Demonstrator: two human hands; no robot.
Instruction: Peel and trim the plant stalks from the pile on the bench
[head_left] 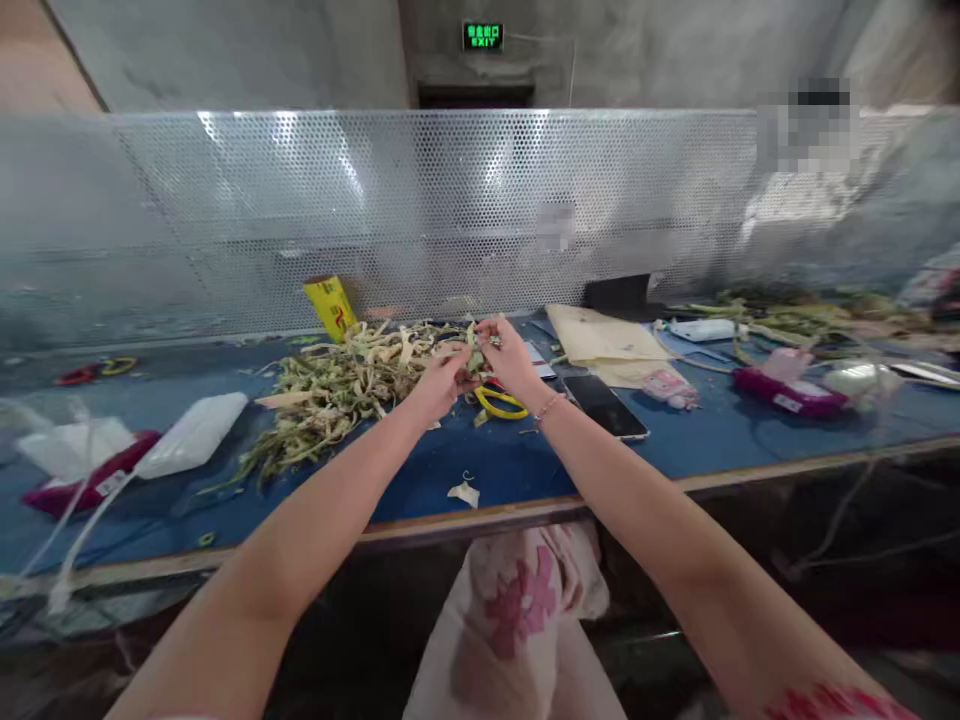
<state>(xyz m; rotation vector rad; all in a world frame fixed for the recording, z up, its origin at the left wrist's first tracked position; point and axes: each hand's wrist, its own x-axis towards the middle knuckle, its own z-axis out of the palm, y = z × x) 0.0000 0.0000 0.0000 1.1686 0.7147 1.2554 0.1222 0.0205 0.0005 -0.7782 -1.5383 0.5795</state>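
Above the blue table top (420,470), my left hand (441,380) and my right hand (511,360) meet at the right end of a heap. Both have their fingers closed on a small pale green piece of dried plant (475,358); its exact kind is too small to tell. Left of them lies the heap of tangled, dried, yellow-green plant stalks (337,390). Just below my right hand is a yellow loop handle (501,403), apparently of scissors, whose upper part the hands hide. A dark phone (606,406) lies right of my right wrist.
Behind the heap a yellow packet (330,308) leans by the perforated metal screen (480,220). Brown paper (607,338) lies right. Purple bundles (787,392) and a white plastic bottle-like thing (193,436) flank the work spot. A pale scrap (465,493) lies near the front edge.
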